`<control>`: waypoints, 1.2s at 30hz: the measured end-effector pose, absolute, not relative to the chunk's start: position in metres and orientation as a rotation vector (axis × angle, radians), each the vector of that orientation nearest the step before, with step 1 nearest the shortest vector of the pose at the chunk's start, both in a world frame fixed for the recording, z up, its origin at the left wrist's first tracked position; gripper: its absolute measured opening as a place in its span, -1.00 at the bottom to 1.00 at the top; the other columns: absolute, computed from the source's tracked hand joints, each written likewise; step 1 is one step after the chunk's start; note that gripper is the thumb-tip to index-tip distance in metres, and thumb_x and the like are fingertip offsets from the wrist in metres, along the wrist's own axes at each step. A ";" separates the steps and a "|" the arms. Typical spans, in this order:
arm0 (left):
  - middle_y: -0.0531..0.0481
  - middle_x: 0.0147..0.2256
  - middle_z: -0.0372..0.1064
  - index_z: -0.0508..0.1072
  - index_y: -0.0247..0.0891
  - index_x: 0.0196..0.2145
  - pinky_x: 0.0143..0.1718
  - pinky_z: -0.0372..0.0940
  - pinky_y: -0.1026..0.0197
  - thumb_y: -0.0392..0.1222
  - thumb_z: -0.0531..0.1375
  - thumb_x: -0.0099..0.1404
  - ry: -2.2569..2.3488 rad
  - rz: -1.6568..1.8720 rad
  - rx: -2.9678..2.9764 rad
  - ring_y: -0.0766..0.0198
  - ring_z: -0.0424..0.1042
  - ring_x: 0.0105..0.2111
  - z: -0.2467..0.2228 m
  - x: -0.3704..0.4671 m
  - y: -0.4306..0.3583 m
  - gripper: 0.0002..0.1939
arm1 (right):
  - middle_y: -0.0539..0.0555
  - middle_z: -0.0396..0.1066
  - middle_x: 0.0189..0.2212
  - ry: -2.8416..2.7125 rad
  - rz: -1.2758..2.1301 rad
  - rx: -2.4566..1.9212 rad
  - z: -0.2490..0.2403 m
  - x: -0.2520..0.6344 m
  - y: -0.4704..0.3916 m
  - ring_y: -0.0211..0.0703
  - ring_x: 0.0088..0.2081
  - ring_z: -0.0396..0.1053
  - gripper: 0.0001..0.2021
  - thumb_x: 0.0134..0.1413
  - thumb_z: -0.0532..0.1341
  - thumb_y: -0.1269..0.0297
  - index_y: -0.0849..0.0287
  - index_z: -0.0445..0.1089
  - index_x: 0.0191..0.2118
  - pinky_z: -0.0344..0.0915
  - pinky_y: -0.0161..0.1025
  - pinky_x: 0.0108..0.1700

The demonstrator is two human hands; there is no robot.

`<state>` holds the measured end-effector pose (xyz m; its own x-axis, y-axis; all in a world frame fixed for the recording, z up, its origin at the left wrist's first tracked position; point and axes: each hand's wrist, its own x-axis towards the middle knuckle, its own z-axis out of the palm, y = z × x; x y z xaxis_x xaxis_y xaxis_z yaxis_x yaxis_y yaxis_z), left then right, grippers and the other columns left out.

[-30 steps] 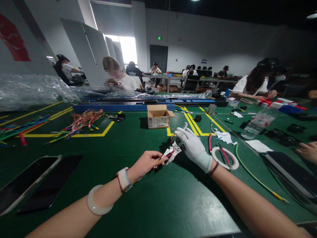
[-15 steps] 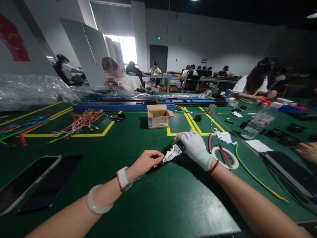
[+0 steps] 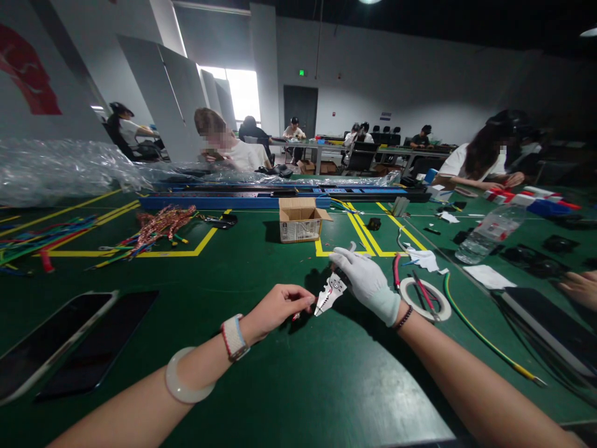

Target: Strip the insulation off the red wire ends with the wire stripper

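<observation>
My bare left hand (image 3: pixel 282 307), with thumb and fingers pinched together, is over the green table. A small red piece (image 3: pixel 296 316) shows beneath its fingers; it is too small to tell its kind. My right hand (image 3: pixel 366 277), in a white glove, is closed round the handles of wire strippers (image 3: pixel 331 292). Their silver notched jaws point down toward me, just right of the left fingertips. Fingers and glove hide most of the handles.
An open cardboard box (image 3: pixel 298 230) stands ahead. Copper-ended wires (image 3: pixel 163 227) lie left, with two phones (image 3: pixel 96 345) nearer. On the right are a tape roll (image 3: pixel 441 302), a yellow-green cable (image 3: pixel 485 342) and a plastic bottle (image 3: pixel 489 233). A co-worker's hand (image 3: pixel 578 286) is at the right edge.
The wire strippers have turned steeper, and their tip has moved slightly right and down from the left fingertips. My left hand has shifted a little right, still pinched.
</observation>
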<state>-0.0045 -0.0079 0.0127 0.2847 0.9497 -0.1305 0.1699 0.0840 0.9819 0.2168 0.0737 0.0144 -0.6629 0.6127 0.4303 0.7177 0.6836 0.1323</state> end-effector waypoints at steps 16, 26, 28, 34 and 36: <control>0.01 -0.47 0.41 0.54 -0.35 -0.37 -0.50 0.08 0.32 -0.02 0.26 0.16 1.143 0.824 1.367 0.38 0.22 -0.53 0.013 -0.006 -0.007 -0.72 | 0.23 0.29 0.10 -2.525 -0.244 -0.911 0.009 0.220 0.078 -0.01 0.07 0.25 -0.53 0.03 0.10 0.56 0.24 0.25 0.11 0.21 -0.05 0.09; 0.03 -0.46 0.38 0.52 -0.36 -0.34 -0.52 0.08 0.32 -0.02 0.27 0.15 1.088 0.846 1.300 0.41 0.21 -0.55 0.009 -0.006 -0.005 -0.70 | 0.15 0.43 -0.26 -2.521 -0.389 -1.251 0.022 0.215 0.069 -0.05 -0.27 0.37 -0.84 0.13 0.14 0.41 0.19 0.39 -0.16 0.22 -0.19 -0.19; 0.05 -0.48 0.34 0.49 -0.37 -0.35 -0.53 0.07 0.33 0.00 0.27 0.15 1.062 0.851 1.283 0.42 0.19 -0.56 0.008 -0.005 -0.005 -0.69 | 0.16 0.43 -0.25 -2.509 -0.381 -1.255 0.020 0.215 0.069 -0.05 -0.27 0.37 -0.83 0.13 0.14 0.41 0.19 0.39 -0.15 0.23 -0.20 -0.21; 0.13 -0.57 0.24 0.47 -0.35 -0.32 -0.55 0.04 0.36 0.05 0.21 0.22 0.980 0.732 1.266 0.45 0.14 -0.59 0.009 -0.004 -0.007 -0.65 | 0.22 0.35 0.04 -2.375 -0.314 -1.008 0.008 0.219 0.077 -0.02 0.01 0.32 -0.62 0.10 0.08 0.50 0.17 0.29 0.06 0.24 -0.07 0.04; 0.13 -0.57 0.23 0.47 -0.36 -0.36 -0.55 0.04 0.36 0.05 0.20 0.24 0.909 0.696 1.245 0.46 0.14 -0.59 0.008 -0.002 -0.008 -0.66 | 0.23 0.30 0.10 -2.347 -0.309 -0.940 0.006 0.219 0.078 0.00 0.09 0.26 -0.55 0.07 0.07 0.52 0.16 0.23 0.11 0.18 0.02 0.13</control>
<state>-0.0022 -0.0082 0.0076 0.4868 0.8516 -0.1944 0.0353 0.2032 0.9785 0.2185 0.0784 0.0064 -0.5795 0.5542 0.5975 0.6897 0.7241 -0.0025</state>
